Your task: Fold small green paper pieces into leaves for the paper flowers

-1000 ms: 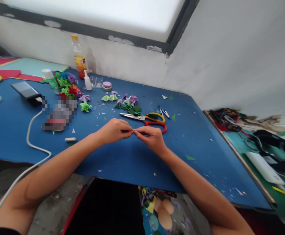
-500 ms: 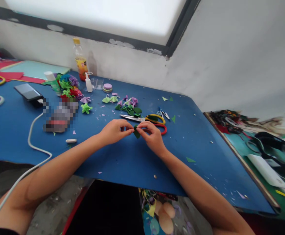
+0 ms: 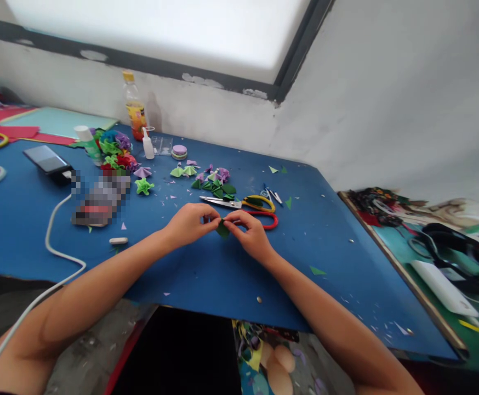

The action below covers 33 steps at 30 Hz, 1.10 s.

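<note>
My left hand [image 3: 190,222] and my right hand [image 3: 251,231] meet over the blue table [image 3: 206,263], fingertips pinched together on a small dark green folded paper piece [image 3: 223,228]. Both hands are closed on it. Just behind them lie scissors with yellow and red handles [image 3: 250,207]. Further back sits a cluster of folded green and purple paper pieces [image 3: 215,184].
A white cable [image 3: 54,241] runs from a phone [image 3: 44,159] at the left. A heap of coloured paper flowers [image 3: 114,148], a small glue bottle [image 3: 148,145] and a drink bottle [image 3: 133,107] stand at the back. Paper scraps dot the table. A cluttered green table [image 3: 440,258] is at the right.
The green paper piece, hidden between the fingertips a second ago, now shows between both hands. The hands stayed together at nearly the same spot; the view shifted slightly.
</note>
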Tool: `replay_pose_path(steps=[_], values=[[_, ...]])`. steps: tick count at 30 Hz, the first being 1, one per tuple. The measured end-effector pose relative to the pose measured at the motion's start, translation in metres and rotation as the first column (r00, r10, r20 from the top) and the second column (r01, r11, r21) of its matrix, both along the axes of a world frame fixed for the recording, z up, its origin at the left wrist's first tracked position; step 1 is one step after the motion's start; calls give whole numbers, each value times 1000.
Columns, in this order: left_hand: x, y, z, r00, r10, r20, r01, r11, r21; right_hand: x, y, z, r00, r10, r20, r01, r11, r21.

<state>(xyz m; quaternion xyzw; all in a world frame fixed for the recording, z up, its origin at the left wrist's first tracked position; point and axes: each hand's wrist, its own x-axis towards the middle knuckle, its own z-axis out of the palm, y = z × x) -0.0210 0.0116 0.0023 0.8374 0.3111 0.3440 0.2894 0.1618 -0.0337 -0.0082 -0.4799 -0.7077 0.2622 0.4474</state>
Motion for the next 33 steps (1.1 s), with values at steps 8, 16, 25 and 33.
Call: replay_pose_path(steps=[8, 16, 25, 33], values=[[-1, 2, 2, 989, -119, 83, 130, 980, -149, 2, 0, -1, 999, -30, -9, 31, 999, 21], [0, 2, 0, 990, -121, 73, 125, 991, -52, 0, -3, 0, 1000, -16, -12, 17, 997, 82], [1, 1, -1, 992, -91, 82, 93, 996, -17, -5, -6, 4, 997, -62, 39, 55, 986, 155], [0, 1, 0, 995, -83, 61, 88, 992, -89, -3, -7, 7, 999, -39, 26, 38, 997, 68]])
